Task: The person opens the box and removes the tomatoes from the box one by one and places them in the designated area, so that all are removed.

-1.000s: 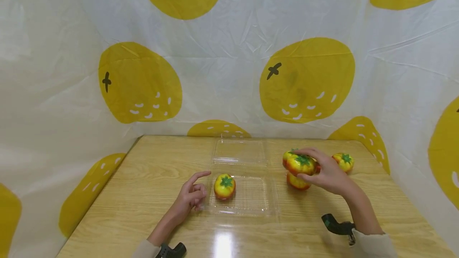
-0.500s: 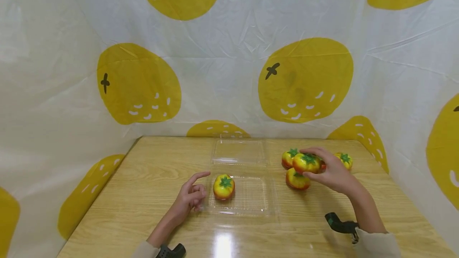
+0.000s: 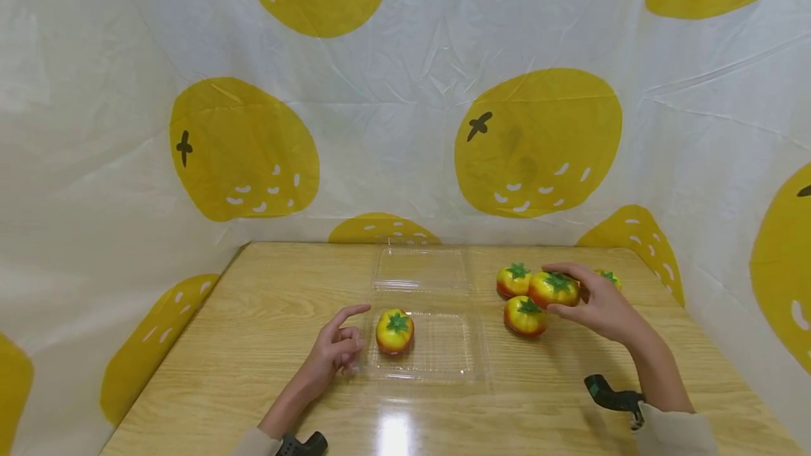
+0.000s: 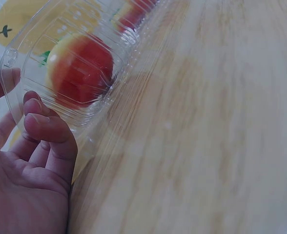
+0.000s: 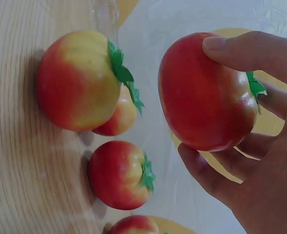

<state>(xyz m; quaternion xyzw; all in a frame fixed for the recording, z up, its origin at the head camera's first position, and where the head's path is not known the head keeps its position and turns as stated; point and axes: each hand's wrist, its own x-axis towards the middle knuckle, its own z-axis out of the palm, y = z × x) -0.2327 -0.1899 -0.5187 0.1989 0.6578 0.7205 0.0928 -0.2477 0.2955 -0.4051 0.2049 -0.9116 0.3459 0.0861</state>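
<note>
My right hand [image 3: 598,305] holds a yellow-and-red toy tomato [image 3: 554,290] with a green leafy top, thumb on one side and fingers on the other. In the right wrist view, that tomato [image 5: 207,92] is off the table. Close by stand more toy tomatoes, one at the front [image 3: 525,316] and one behind [image 3: 514,280]. My left hand [image 3: 334,350] lies beside the left edge of a clear plastic clamshell box [image 3: 443,375], index finger extended, other fingers loosely curled. Whether it touches the rim cannot be told. One toy tomato [image 3: 395,331] sits in the box's left part.
The box's clear lid [image 3: 421,267] lies folded back toward the rear of the wooden table [image 3: 285,287]. Another toy tomato [image 3: 610,279] is partly hidden behind my right hand. A white cloth [image 3: 393,146] with yellow fruit prints surrounds the table.
My right hand has moved rightward with the held toy tomato, uncovering more of the ones at its left. The left hand and the box stay where they were.
</note>
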